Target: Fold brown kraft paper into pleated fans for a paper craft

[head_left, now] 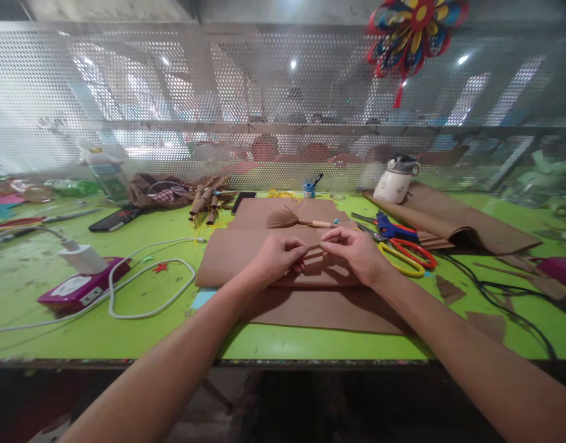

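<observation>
My left hand (278, 258) and my right hand (357, 252) meet over a stack of brown paper sheets (246, 252) in the middle of the green table (126, 332). Both hands have their fingers curled in a pinch, fingertips a few centimetres apart. What they pinch is too small to make out. Just behind them lies a small brush-like fan of brown strips on a wooden handle (294, 218).
Scissors with red and yellow handles (410, 253) and a blue-handled tool (389, 227) lie right of the hands. A white jug (396, 178) stands on more brown paper (453, 221). At left, a pink device with a white charger cable (82, 283), a phone (114, 218), rolled brown sticks (207, 203). Mesh wall behind.
</observation>
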Demonstrator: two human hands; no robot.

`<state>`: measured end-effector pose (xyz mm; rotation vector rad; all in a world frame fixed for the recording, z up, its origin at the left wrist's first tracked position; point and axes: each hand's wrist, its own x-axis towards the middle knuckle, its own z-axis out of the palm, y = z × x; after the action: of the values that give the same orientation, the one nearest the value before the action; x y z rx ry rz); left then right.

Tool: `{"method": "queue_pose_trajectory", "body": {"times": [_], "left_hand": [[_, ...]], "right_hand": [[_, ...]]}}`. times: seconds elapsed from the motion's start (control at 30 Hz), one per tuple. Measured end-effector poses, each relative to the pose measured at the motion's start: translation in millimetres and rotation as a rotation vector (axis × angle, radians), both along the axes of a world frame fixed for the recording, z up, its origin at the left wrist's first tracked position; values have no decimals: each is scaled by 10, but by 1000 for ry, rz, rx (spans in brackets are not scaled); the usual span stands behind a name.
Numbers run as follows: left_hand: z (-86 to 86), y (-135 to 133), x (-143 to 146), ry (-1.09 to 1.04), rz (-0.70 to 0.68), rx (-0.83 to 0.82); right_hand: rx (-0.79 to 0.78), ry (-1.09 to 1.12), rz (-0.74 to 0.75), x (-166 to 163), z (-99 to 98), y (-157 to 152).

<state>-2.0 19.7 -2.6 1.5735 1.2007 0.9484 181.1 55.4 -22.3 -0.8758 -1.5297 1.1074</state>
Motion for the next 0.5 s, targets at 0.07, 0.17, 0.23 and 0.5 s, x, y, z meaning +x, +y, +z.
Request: {"method": "queue_pose_trajectory", "body": {"times": [0.07, 0.17, 0.23, 0.5], "left_hand": [[18, -15, 3, -44, 3, -29], [31, -22, -17, -102, 13, -62], [24, -13, -42, -139, -18, -97], [11, -3, -72, -264, -120, -248]], "right_hand": [[114, 36, -22, 31, 30, 0], [395, -130, 21, 76, 91, -32], [539, -312, 49, 82, 119, -64], [644, -369, 90, 29, 99, -87]]}}
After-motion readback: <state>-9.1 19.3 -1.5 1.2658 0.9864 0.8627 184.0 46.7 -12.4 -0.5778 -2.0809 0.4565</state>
